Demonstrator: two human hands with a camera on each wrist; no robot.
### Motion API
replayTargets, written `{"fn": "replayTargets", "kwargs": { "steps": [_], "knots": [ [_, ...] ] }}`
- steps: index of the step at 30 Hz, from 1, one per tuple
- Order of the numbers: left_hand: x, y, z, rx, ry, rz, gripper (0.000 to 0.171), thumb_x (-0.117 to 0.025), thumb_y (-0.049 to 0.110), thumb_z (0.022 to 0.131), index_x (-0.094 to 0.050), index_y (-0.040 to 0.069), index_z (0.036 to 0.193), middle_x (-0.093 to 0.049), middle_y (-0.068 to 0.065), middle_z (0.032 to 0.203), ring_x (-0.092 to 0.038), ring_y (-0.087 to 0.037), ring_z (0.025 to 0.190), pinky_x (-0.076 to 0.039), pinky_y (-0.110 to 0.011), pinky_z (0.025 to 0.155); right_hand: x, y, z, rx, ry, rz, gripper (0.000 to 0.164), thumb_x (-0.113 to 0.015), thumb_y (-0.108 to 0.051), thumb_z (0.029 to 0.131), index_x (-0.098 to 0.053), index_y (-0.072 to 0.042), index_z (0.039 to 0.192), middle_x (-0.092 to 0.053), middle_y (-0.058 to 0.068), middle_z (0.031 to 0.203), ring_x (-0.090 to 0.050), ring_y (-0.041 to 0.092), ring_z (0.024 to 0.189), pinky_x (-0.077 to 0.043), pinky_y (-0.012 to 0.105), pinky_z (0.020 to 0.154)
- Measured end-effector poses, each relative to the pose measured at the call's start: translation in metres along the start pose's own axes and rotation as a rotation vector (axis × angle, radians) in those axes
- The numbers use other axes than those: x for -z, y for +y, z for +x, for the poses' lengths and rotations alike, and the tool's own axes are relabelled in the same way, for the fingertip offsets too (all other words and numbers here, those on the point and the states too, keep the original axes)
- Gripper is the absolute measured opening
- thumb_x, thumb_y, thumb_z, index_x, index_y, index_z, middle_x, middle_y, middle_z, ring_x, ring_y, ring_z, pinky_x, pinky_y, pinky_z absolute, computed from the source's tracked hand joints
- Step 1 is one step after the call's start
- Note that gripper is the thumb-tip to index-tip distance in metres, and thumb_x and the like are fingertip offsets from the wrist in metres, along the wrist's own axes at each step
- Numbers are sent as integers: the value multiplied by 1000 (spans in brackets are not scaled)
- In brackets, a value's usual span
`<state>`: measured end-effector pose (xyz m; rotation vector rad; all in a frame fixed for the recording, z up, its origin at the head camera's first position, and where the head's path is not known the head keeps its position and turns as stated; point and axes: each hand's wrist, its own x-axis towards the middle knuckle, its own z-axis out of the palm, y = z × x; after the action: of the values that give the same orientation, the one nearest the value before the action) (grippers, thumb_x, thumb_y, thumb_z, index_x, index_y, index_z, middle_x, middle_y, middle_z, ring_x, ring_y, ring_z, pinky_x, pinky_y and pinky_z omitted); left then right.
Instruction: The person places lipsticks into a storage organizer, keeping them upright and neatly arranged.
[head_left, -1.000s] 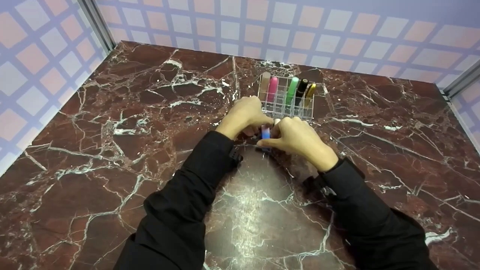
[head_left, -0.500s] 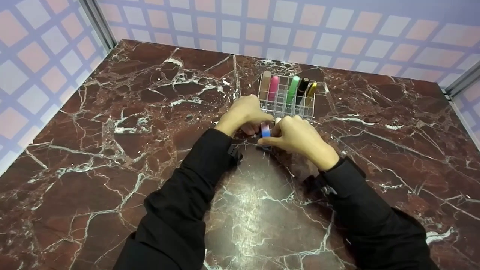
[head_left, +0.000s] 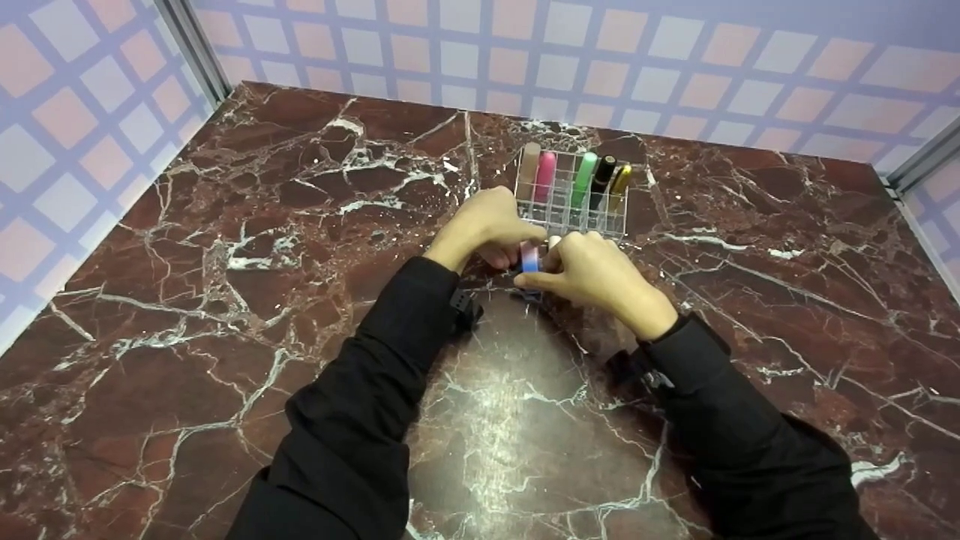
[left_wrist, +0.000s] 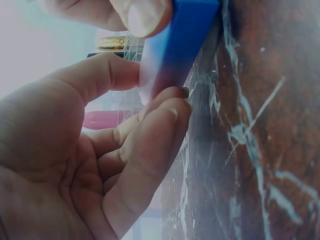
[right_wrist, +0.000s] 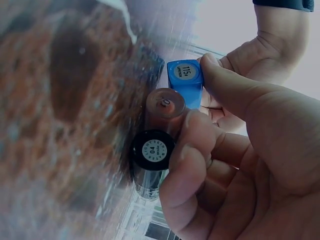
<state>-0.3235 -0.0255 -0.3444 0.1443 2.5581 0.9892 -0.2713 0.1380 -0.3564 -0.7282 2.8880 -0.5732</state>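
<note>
In the head view, a square lipstick tube (head_left: 530, 259) fading from pink to blue lies between both hands, just in front of the clear rack. My left hand (head_left: 487, 221) pinches its pink end between thumb and fingertips. The thumb of my right hand (head_left: 596, 274) presses on the tube's blue end, which has a round label in the right wrist view. Beside that end, a clear peach-toned tube (right_wrist: 162, 107) and a black-ended tube (right_wrist: 152, 150) lie side by side close to the tabletop. My right fingers curl against these two tubes.
A clear compartment rack (head_left: 574, 217) stands behind the hands. It holds a brown tube (head_left: 529, 172), a pink tube (head_left: 545, 176), a green tube (head_left: 583, 181), a black tube (head_left: 602, 184) and a gold tube (head_left: 620, 187). Patterned panels (head_left: 450, 52) wall the back of the marbled table (head_left: 337, 270).
My left hand has shifted very slightly left and away, and a little more of the lipstick's pink part shows. The right hand stays almost where it was.
</note>
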Motion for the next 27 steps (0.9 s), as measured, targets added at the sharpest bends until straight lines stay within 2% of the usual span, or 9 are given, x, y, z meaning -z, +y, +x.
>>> {"fn": "replayTargets", "kwargs": {
  "steps": [8,14,20,24,27],
  "knots": [
    [-1,0,3,10,-7,-4,23,-69,28,78,-64,5,82,-68,-8,71,-65,-17,55,-56,-27,52,1,1,-1,-2,5,10,46,-68,-55,76,-66,-12,62,-56,-3,49,-48,13,39,-42,28,39],
    [0,-2,2,-4,-18,-22,25,-68,30,79,-64,5,82,-68,-8,72,-64,-17,55,-56,-28,54,2,2,0,2,-17,49,43,-67,-52,79,-69,-11,68,-61,0,55,-50,14,39,-43,29,38],
    [2,-3,-1,-32,-26,-38,28,-68,34,80,-66,6,81,-68,-9,71,-64,-17,55,-56,-28,55,2,2,0,-2,-13,44,45,-65,-53,80,-68,-10,65,-58,-4,52,-49,13,39,-43,29,39],
    [4,-5,-2,-51,-50,-89,27,-66,31,80,-66,4,81,-68,-11,73,-64,-18,56,-57,-30,56,2,2,1,0,-16,44,47,-65,-53,80,-67,-9,65,-58,-3,52,-50,14,40,-45,29,40],
    [5,-7,-2,-59,-78,-162,26,-66,28,79,-66,2,82,-68,-13,74,-65,-19,57,-57,-31,58,4,3,1,-3,-21,54,50,-63,-54,81,-67,-7,65,-58,-1,52,-51,14,40,-45,29,40]
  ]
}}
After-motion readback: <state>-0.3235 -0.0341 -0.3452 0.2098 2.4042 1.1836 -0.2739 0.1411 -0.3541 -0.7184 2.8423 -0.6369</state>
